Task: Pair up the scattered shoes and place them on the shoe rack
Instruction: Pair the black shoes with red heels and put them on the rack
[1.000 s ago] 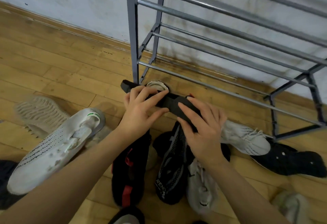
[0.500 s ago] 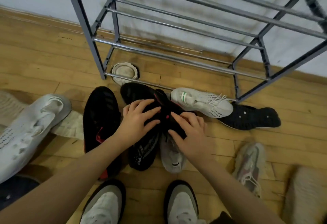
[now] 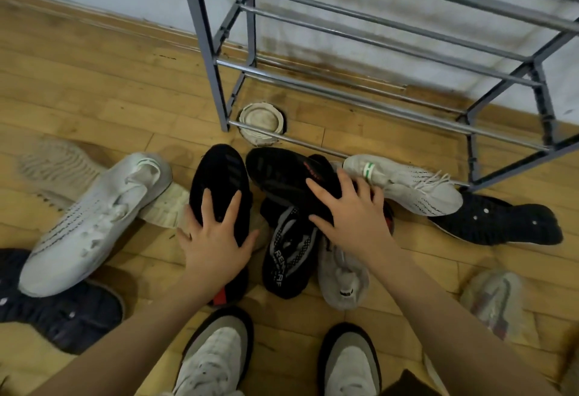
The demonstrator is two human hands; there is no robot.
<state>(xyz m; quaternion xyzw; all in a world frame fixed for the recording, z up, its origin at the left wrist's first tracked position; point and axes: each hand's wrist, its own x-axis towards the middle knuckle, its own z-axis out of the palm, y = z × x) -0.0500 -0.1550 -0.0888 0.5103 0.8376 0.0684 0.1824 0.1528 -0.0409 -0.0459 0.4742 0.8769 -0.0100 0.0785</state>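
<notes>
Two black knit shoes lie side by side in front of the grey metal shoe rack (image 3: 351, 99). My left hand (image 3: 216, 242) is clasped over the left black shoe (image 3: 219, 173), which has a red tab at its heel. My right hand (image 3: 352, 215) is clasped on the collar of the right black shoe (image 3: 279, 170). Under and between them lie a black-and-grey shoe (image 3: 288, 258) and a grey shoe (image 3: 341, 279). One white knit sneaker (image 3: 94, 220) lies at the left. Its match (image 3: 404, 182) lies at the rack's foot.
A black dotted shoe (image 3: 501, 223) lies at the right and a dark dotted one (image 3: 62, 314) at the lower left. A beige shoe (image 3: 53, 167) and a pale shoe (image 3: 492, 301) lie farther out. A round floor cap (image 3: 261, 118) sits under the rack. My own feet (image 3: 216, 361) stand at the bottom.
Both hands brought a black shoe down from near the rack to the floor. My left hand has since shifted left onto the other black shoe. The view pulled back.
</notes>
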